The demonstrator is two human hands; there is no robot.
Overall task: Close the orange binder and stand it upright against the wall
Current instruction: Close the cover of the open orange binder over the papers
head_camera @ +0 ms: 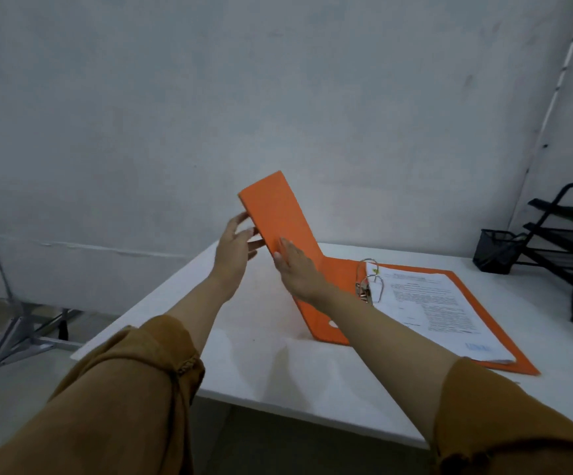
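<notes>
The orange binder [278,214] lies open on the white table [264,358]. Its back cover rests flat under a stack of printed paper [439,313] held by metal rings [370,279]. Its front cover is raised steeply, leaning left. My left hand [235,248] touches the far edge of the raised cover from the left, fingers apart. My right hand [295,269] lies flat against the cover's outer face, near the spine. The grey wall [278,97] stands behind the table.
A black mesh pen cup [495,250] and a black tiered paper tray [566,241] stand at the table's far right. A metal stand's legs [21,334] rest on the floor at left. A white cable duct runs up the wall at right.
</notes>
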